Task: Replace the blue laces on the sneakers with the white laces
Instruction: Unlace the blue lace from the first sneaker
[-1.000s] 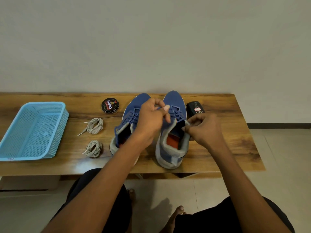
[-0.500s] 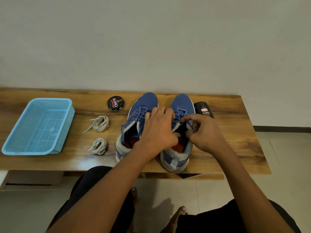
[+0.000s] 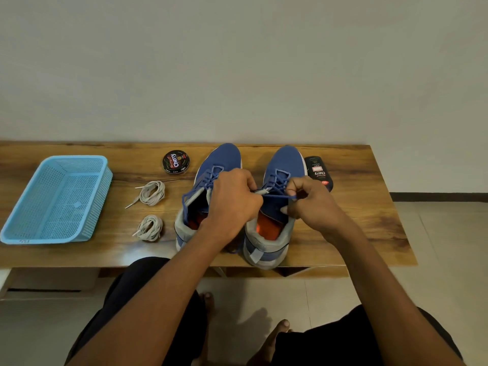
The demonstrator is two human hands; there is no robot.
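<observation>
Both hands worked the right sneaker (image 3: 277, 207) at the tabletop's (image 3: 356, 207) centre: the left hand (image 3: 232, 204) and right hand (image 3: 311, 199) each pinched the blue lace (image 3: 277, 196), stretched taut between them, probably to draw it out. White laces (image 3: 151, 192) waited coiled at nine o'clock.

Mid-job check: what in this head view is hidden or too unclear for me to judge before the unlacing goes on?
- Head view: left hand covers the near eyelets of the right sneaker; how far the blue lace is undone is hidden.
- Left sneaker: its near side is behind the left wrist.
- Right hand: fingertips curl under, grip detail unseen.
- Polish bottle: label too small.
</observation>
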